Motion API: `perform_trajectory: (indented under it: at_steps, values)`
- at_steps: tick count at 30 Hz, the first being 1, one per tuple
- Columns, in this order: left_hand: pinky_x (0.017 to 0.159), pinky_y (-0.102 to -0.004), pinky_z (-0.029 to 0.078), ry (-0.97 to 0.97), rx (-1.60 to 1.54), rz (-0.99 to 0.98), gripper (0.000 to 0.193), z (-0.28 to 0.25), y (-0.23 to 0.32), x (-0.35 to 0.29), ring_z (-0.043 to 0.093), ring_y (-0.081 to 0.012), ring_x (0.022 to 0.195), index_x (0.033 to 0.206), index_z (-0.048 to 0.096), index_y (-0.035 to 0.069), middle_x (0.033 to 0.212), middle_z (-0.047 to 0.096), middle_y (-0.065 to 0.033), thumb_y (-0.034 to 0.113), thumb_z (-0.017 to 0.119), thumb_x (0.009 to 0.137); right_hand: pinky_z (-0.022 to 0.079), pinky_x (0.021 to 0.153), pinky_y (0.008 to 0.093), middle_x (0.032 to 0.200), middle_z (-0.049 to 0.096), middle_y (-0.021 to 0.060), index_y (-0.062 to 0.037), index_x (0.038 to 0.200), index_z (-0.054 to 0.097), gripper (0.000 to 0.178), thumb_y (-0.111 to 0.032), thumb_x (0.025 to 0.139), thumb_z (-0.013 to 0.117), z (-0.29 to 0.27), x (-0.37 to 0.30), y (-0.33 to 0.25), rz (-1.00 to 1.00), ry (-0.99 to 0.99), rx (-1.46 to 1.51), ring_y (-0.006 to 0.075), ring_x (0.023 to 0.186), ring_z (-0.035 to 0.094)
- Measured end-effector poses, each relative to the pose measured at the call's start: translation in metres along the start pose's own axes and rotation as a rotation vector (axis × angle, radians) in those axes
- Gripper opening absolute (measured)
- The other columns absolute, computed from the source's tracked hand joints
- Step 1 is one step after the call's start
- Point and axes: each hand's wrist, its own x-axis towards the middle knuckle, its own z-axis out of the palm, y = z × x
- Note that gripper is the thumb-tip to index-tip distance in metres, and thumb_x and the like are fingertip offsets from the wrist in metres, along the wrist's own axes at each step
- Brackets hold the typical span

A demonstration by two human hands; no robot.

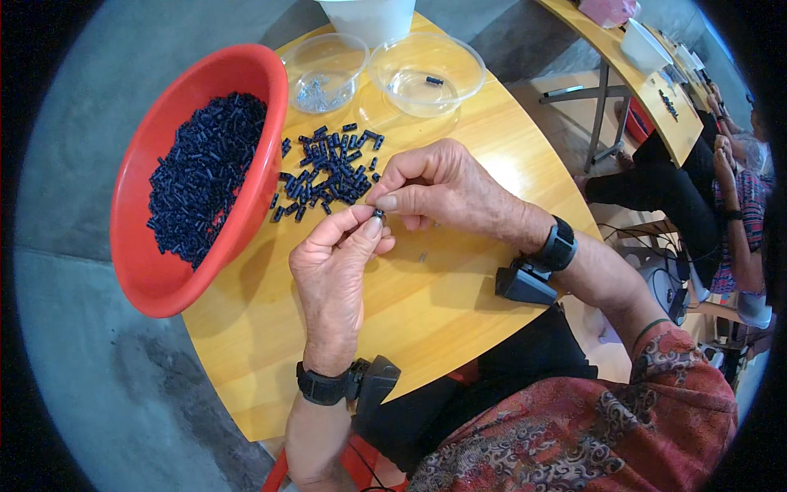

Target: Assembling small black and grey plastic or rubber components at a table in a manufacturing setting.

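Observation:
A small black cylindrical plastic piece (378, 214) is pinched upright between the thumb and forefinger of my left hand (338, 261). Right at its top end, the thumb and forefinger of my right hand (443, 193) are pressed together; whatever they grip is hidden or too small to name. Just beyond my hands lies a loose pile of similar black pieces (332, 168) on the yellow wooden table (443, 295). A clear round bowl (328, 49) at the back holds many tiny shiny metal parts (316, 92). Beside it, another clear bowl (426, 61) contains one black piece (434, 80).
A large red basin (156, 287) full of black pieces (205, 176) leans at the table's left. A white tub (373, 20) stands at the back edge. To the right, people sit at another wooden table (668, 107) bearing a white basin (645, 47).

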Motion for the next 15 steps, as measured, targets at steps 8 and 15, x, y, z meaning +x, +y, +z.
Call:
perform_trajectory:
  at_steps: [8,15]
  values:
    - [0.066,-0.023,0.053,0.019,0.058,0.003,0.017,0.0002,-0.0026,-0.0009,0.063,-0.0132,0.069,0.098,0.063,-0.007,0.083,0.066,-0.0094,0.001,0.064,0.083,0.045,0.056,0.0212,0.072,0.062,0.0017,-0.0013,0.087,0.066,0.005,-0.005,0.084,0.063,-0.0023,0.0005,0.0038,-0.054,-0.05,-0.11,0.0068,0.061,0.056]
    - [0.065,-0.0225,0.053,-0.005,0.076,-0.007,0.016,-0.0025,-0.0022,0.0019,0.063,-0.0128,0.068,0.098,0.064,-0.006,0.082,0.065,-0.0083,0.001,0.064,0.083,0.049,0.063,0.0346,0.073,0.063,0.0136,-0.0015,0.079,0.063,0.008,-0.004,0.073,0.061,0.0003,0.0022,0.0058,-0.431,0.055,-0.529,0.0279,0.07,0.063]
